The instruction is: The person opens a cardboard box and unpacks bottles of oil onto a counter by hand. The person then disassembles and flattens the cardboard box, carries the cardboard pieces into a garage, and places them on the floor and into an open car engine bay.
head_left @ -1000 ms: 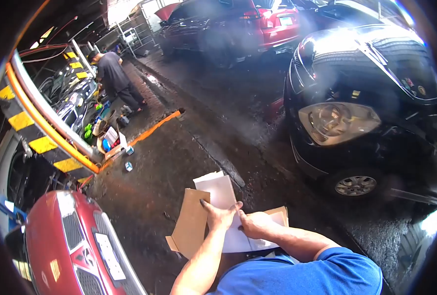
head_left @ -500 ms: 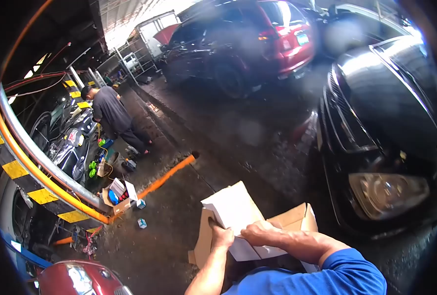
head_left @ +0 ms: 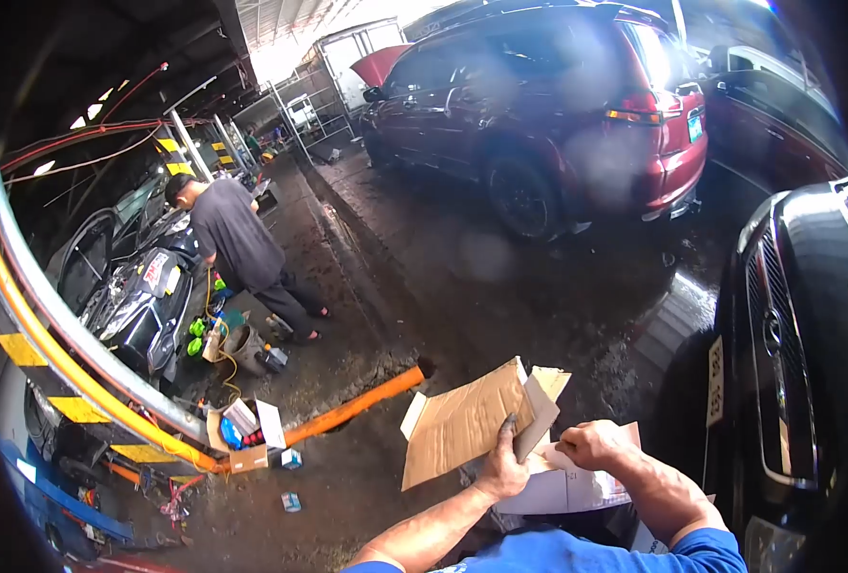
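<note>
A cardboard box, white outside and brown inside, is in front of my body in the head view. Its large brown panel (head_left: 467, 420) is tilted up on the left, with a narrow flap folded at its right end. My left hand (head_left: 505, 468) is closed on the lower right of this panel, thumb upward on the brown face. My right hand (head_left: 596, 445) is curled shut at the edge of the white box part (head_left: 553, 489), its fingertips partly hidden. Both forearms cover some of the box.
A black car (head_left: 777, 353) stands close on the right, a red SUV (head_left: 548, 124) farther back. A yellow-orange rail (head_left: 109, 396) curves along the left. Another person (head_left: 243, 239) bends beside a car. On the floor are an open carton (head_left: 249, 458), small boxes (head_left: 291, 501) and a bucket (head_left: 245, 349).
The view has turned rightward and the black car's front now shows. The box has opened out: its brown panel faces me where a white face showed before. My right hand has shifted right.
</note>
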